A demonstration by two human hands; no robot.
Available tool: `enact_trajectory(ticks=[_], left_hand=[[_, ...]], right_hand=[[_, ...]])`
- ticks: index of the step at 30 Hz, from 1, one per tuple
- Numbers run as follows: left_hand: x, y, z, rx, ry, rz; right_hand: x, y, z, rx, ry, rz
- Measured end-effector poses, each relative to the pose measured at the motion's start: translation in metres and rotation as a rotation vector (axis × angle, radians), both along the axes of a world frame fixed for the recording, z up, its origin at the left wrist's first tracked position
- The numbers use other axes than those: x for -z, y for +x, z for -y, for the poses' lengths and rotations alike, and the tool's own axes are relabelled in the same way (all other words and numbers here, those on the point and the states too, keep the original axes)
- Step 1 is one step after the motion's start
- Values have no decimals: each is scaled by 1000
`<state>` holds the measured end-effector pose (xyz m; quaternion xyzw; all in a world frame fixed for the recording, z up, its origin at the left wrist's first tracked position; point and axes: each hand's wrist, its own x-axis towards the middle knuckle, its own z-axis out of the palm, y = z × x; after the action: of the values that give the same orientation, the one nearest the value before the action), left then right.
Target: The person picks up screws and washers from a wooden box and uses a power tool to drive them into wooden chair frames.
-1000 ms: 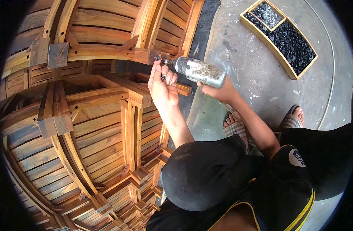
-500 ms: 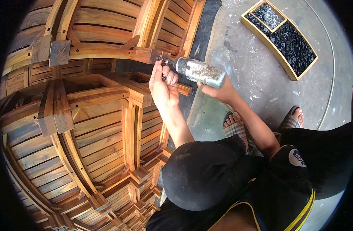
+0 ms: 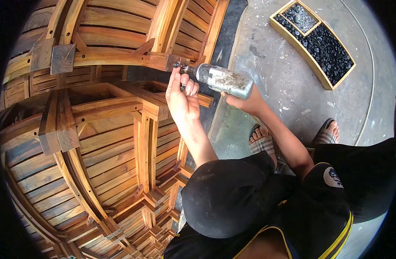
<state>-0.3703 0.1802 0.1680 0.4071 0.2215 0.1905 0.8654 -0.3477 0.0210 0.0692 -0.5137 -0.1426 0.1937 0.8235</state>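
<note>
My right hand (image 3: 246, 102) is wrapped round the worn grey body of a power screwdriver (image 3: 226, 81), which points left at the end of a wooden leg (image 3: 174, 61). At the driver's tip, my left hand (image 3: 183, 93) pinches a small dark piece (image 3: 177, 65) between thumb and finger, right against the leg's end face. The other fingers of that hand are curled close under the driver's nose. The leg belongs to a slatted wooden furniture frame (image 3: 120, 58).
More slatted wooden frames (image 3: 107, 164) are stacked along the left. On the concrete floor at upper right is a wooden box (image 3: 301, 52) of black round pieces, with silver screws (image 3: 305, 19) in its small compartment. A thin hose (image 3: 372, 77) runs down the far right.
The view has shifted very slightly. Both hands, the power screwdriver and the small dark piece keep nearly the same places at the leg's end.
</note>
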Motion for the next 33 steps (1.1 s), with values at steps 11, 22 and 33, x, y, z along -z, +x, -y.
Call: enact_trajectory(ticks=[11,22,33], left_hand=[[-2,0,2,-29,4,-6],[-3,0,1,-5,-3,1],[23,-48,16,71,34,-150]], right_hand=[[-6,1,4,-9,-42,5],[7,0,-1,-12,-50,-9],[0,12,6,-95,-136,105]])
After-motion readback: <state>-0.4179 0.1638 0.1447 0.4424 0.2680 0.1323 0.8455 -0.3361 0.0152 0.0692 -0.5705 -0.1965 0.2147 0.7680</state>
